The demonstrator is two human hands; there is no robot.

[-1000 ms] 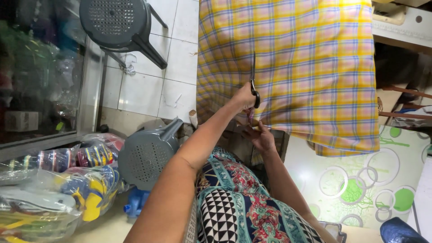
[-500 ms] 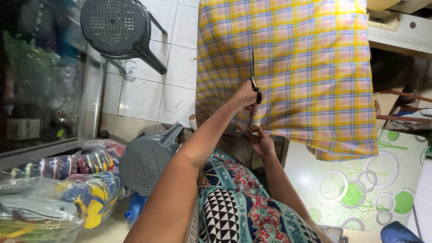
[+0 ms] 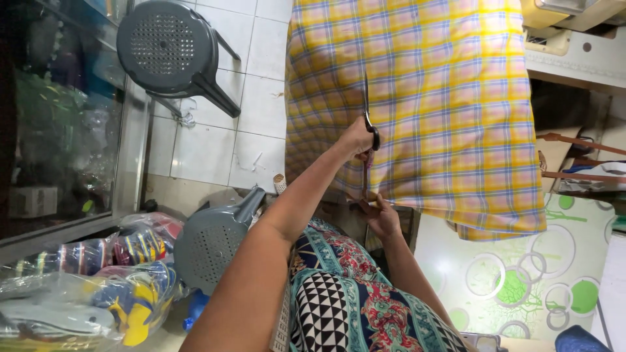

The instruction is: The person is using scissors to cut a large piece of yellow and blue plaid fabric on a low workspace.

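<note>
A yellow plaid cloth hangs spread across the upper middle of the view. My left hand is raised against it, closed on black-handled scissors whose blades point up along the cloth. Below it, my right hand pinches the cloth's lower edge just under the scissors. My left forearm reaches up from the bottom left, over my patterned dress.
A dark grey plastic stool lies on the white tiled floor at upper left, and another grey stool is near my knee. Bagged colourful sandals are piled at lower left. A surface with green circles is at lower right.
Both hands stay almost where they were, the scissors still against the cloth. The view has shifted slightly.
</note>
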